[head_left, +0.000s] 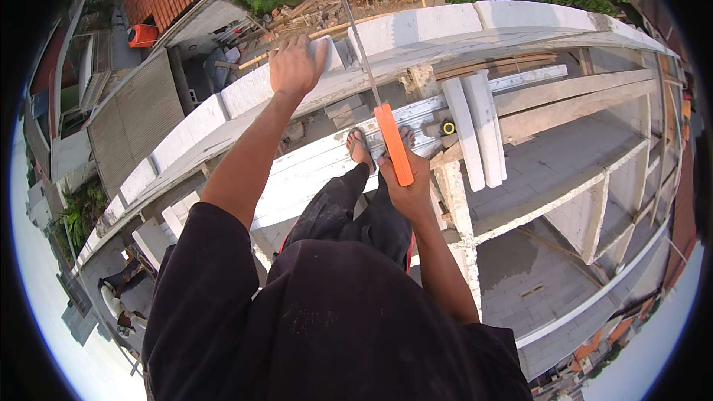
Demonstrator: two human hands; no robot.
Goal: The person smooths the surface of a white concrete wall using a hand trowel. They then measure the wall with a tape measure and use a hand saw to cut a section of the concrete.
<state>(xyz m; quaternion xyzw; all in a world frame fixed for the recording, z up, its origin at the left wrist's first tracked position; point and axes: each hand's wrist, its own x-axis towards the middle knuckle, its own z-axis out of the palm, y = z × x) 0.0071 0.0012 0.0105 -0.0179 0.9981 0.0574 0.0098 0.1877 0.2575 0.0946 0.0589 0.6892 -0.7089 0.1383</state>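
Observation:
My left hand (295, 67) grips the top edge of a white block (330, 59) in the wall in front of me, fingers curved over it. My right hand (402, 178) is closed on the orange handle (394, 145) of a long saw, whose thin blade (364, 56) points forward across the wall beside that block. My sandalled feet stand on pale planks (297, 178). A round yellow-and-black object, apparently a tape measure (448, 128), lies right of the saw handle, near two upright-laid narrow white slabs (479, 130).
Long timber boards (579, 104) run to the right over open wall frames (549, 204) with a lower floor visible beneath. The white block wall (535, 15) curves across the front; beyond it lie debris (297, 18), shrubs and tiled roofs. Grey blocks (342, 111) sit near my feet.

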